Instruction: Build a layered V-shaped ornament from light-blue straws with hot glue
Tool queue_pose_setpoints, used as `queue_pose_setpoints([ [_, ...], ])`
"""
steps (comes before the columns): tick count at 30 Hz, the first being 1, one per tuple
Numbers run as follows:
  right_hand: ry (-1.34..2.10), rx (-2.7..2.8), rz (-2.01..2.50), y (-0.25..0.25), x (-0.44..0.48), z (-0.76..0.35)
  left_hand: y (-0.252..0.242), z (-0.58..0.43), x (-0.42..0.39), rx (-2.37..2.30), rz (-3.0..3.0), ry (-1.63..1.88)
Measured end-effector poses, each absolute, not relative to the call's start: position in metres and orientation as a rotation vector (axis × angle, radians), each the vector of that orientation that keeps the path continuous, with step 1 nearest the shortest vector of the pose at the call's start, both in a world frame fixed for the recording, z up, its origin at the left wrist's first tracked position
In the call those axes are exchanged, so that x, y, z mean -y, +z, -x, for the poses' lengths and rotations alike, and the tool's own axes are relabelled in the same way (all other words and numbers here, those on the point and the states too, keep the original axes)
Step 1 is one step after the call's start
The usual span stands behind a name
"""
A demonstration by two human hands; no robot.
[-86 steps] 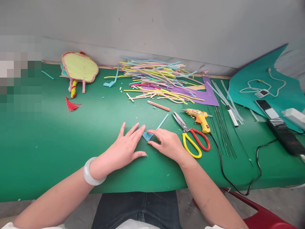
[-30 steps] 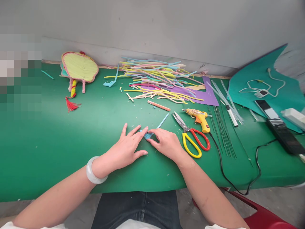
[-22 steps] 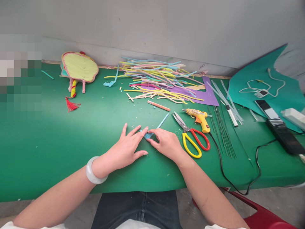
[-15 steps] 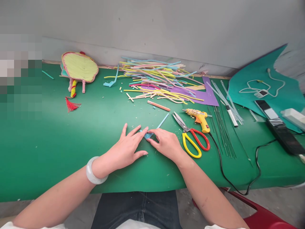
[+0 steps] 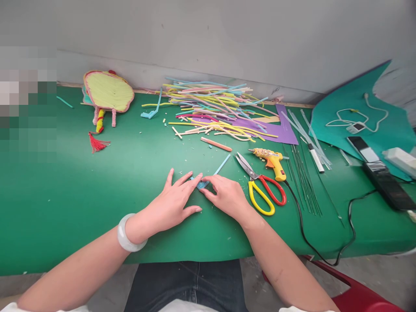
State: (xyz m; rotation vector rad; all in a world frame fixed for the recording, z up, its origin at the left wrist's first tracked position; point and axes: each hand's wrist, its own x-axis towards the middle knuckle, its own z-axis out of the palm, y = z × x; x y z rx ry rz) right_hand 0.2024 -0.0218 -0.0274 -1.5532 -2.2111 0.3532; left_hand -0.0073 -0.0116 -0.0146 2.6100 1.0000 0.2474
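On the green table lies a small flat light-blue piece (image 5: 203, 185), made of what look like fuzzy strips. A straight blue stem (image 5: 222, 164) sticks out from it toward the upper right. My left hand (image 5: 172, 201) is spread flat, its index fingertip pressing the piece's left side and its thumb held apart. From the right, the thumb and fingers of my right hand (image 5: 229, 197) close around the piece's edge; they cover part of it. Scissors (image 5: 258, 182) with one yellow and one red handle rest just right of my right hand, blades apart.
Behind my hands is a heap of coloured strips (image 5: 211, 99) on purple sheet (image 5: 286, 125). A yellow glue gun (image 5: 274, 162) trails a black cord (image 5: 300, 221). Green wires (image 5: 305, 186) lie farther right. A yellow fan-shaped craft (image 5: 108, 91) with a red tassel (image 5: 97, 143) sits at back left.
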Motion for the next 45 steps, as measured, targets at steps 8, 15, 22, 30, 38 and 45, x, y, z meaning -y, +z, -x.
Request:
queue_pose_setpoints([
  [8,0.357,2.213,1.542,-0.028,0.022,-0.203,-0.016,0.008,0.011,-1.001,-2.616,0.225],
  [15,0.359,2.224,1.522,-0.026,0.023,-0.205,-0.015,0.009,0.010,-1.006,-2.607,0.220],
  [22,0.387,2.237,1.506,-0.021,0.023,-0.209,-0.016,0.010,0.009,-1.003,-2.628,0.251],
  [30,0.300,2.146,1.522,-0.018,0.022,-0.221,-0.016,0.017,0.008,-1.080,-2.785,0.212],
  [38,0.313,2.227,1.475,-0.018,0.026,-0.219,-0.017,0.017,0.016,-0.949,-2.850,0.122],
  [45,0.309,2.214,1.476,-0.019,0.026,-0.221,-0.019,0.018,0.015,-0.953,-2.847,0.099],
])
